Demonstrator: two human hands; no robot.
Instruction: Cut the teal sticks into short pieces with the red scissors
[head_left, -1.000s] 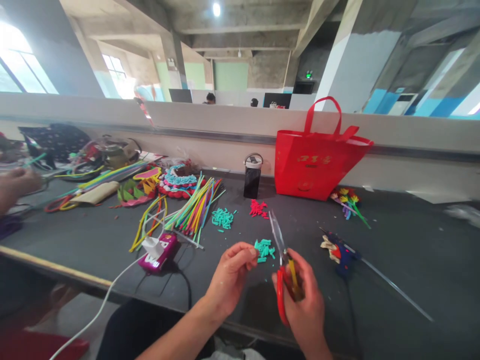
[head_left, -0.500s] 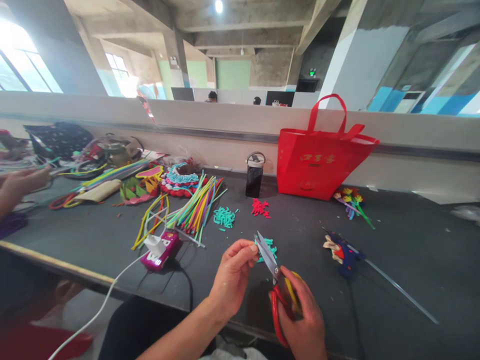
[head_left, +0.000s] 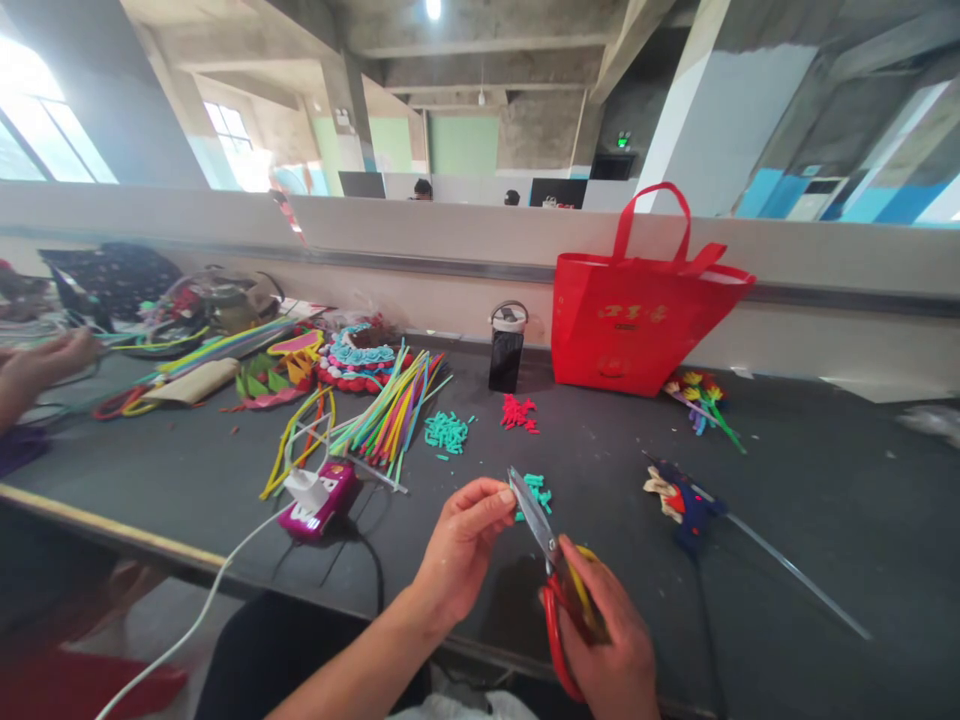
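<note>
Scissors point(head_left: 534, 520) have tipped over. A second ago the blades stood nearly upright in the lower middle of the frame; now they lean up and left, tip right against the left fingertips, and the right hand point(head_left: 611, 650) has sunk toward the bottom edge. That hand's grip is wrapped closed on the red and yellow handles, blades looking all but together. The left hand point(head_left: 461, 545) has barely shifted, thumb and forefinger pinched tight just beside the blade tip. Whatever sits in that pinch is too small to make out.

Just behind the blades lies a little heap of teal clippings point(head_left: 538, 490) on the dark counter point(head_left: 787, 520). A bigger teal heap point(head_left: 446, 432) sits further back, beside the fanned pipe cleaners point(head_left: 390, 412). A glue gun point(head_left: 686, 505) lies well off to the right, and a co-worker's hand point(head_left: 45, 360) is busy at the far left edge.

My read on doing this well: those fingertips are very near the edge, so the pinch wants to stay behind the blade line, with short, square snips. Working directly over the near heap should stop bits scattering.
</note>
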